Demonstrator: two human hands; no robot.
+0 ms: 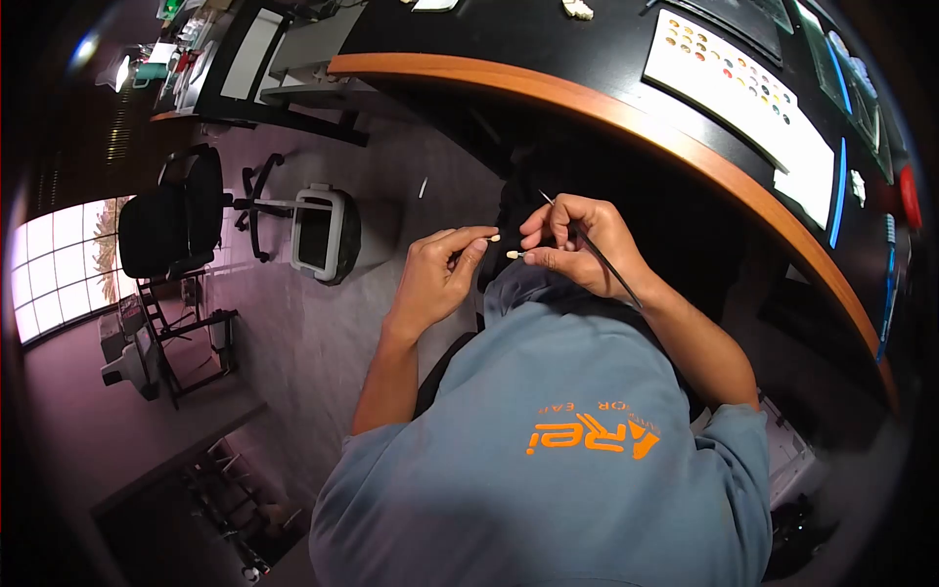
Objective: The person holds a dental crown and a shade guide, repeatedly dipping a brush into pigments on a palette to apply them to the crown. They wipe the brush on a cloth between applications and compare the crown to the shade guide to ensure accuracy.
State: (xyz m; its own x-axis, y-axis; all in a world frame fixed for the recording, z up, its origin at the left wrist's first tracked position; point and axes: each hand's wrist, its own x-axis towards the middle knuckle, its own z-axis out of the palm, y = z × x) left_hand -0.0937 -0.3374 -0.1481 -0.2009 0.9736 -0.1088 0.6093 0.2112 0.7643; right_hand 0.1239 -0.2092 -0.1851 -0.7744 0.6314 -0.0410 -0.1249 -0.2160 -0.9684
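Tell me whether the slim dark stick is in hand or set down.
In hand: the slim dark stick passes through the right hand, its tip clear of the pale piece held there.

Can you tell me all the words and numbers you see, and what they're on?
"ARei": big orange letters on the blue-grey shirt.
"OR" and "EAR": small orange letters on the same shirt; the rest of that line is unclear.
Too small to read: any writing on the dotted white sheet.

L hand (445, 262) & R hand (587, 245) pinched, hands near ea. other
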